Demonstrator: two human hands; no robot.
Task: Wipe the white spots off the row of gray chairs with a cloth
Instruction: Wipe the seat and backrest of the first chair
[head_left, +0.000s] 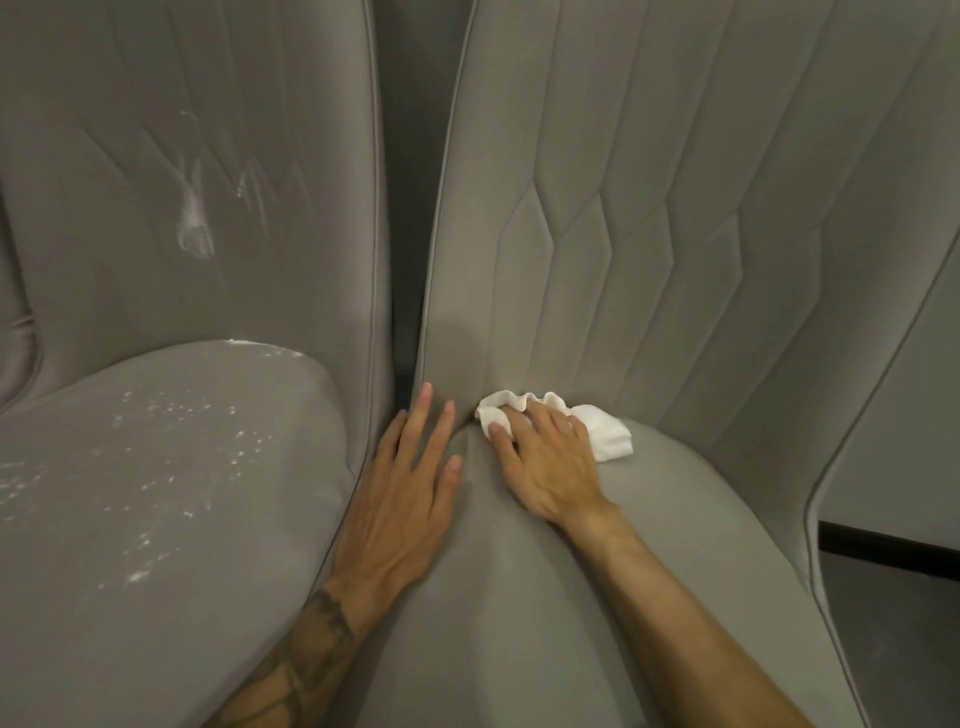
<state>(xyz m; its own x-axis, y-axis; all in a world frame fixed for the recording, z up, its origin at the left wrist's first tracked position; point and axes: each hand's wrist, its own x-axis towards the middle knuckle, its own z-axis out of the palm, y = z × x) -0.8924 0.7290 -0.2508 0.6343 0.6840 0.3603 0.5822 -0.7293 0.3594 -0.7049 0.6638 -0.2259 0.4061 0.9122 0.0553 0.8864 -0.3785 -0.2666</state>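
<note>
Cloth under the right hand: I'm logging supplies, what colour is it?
The crumpled cloth is plain white, seen in the head view.

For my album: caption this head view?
Right hand presses cloth into chair crease; spots await.

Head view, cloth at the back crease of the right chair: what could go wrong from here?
1. The white spots on the left chair's seat and the smear on its backrest are untouched and could be skipped.
2. The bunched cloth under the right hand may push residue into the crease.
</note>
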